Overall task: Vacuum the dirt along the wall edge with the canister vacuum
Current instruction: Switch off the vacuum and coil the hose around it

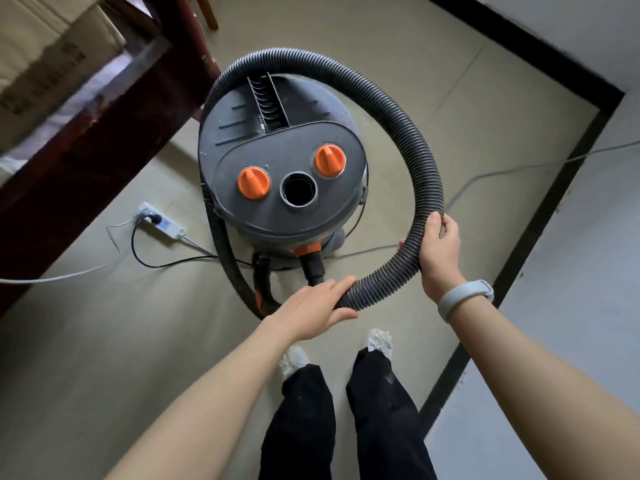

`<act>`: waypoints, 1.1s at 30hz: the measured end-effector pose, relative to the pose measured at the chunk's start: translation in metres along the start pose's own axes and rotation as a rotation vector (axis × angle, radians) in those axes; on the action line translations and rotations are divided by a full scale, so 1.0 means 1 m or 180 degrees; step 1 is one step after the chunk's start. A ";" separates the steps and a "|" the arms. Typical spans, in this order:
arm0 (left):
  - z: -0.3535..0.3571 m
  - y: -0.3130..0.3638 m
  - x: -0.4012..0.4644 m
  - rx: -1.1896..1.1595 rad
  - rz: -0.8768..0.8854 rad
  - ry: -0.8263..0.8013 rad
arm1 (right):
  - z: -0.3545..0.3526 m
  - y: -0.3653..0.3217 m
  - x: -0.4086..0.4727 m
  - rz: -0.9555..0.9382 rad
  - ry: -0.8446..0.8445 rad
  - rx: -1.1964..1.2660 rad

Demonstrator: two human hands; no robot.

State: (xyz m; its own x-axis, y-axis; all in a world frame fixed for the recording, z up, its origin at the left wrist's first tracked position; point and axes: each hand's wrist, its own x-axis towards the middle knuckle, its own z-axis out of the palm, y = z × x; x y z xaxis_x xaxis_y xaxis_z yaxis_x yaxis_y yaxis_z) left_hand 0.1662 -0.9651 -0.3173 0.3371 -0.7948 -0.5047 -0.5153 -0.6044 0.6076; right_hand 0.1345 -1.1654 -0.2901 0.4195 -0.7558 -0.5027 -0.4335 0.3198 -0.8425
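Beside the wall point(588, 46), apparently open floor point(433, 98)

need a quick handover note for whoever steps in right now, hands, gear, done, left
Left hand: grips the hose near its lower end.
Right hand: grips the same hose further up the loop.
Vacuum: on the floor ahead of the feet, hose looped over its top; power strip on its left.
Done: hose picked up.
Left: nozzle not in view; vacuum along the black baseboard.
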 end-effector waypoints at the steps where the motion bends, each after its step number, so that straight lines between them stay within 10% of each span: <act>1: 0.005 0.000 0.003 -0.0160 -0.0039 -0.0048 | -0.001 0.000 0.000 -0.0032 0.0019 -0.0038; 12: 0.003 -0.018 0.012 -0.0645 -0.0505 0.0112 | 0.010 0.013 0.002 -0.0035 0.0067 -0.0333; 24: -0.143 -0.045 0.043 0.0480 -0.0432 0.2670 | 0.034 0.024 0.075 0.0807 -0.0119 -0.1185; 28: -0.186 -0.062 0.082 0.0349 -0.0887 0.2652 | 0.076 -0.028 0.116 0.0257 -0.0451 -0.1377; 33: -0.233 -0.089 0.136 -0.0049 -0.1484 0.2372 | 0.166 -0.112 0.155 -0.1905 -0.1266 -0.2009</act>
State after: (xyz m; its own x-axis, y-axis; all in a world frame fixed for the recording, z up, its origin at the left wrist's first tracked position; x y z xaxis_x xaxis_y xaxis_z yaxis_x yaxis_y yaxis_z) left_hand 0.4414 -1.0328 -0.2969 0.9400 -0.2928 -0.1750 -0.1880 -0.8729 0.4503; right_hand 0.3806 -1.2235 -0.3062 0.9010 -0.4074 -0.1491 -0.3605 -0.5117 -0.7799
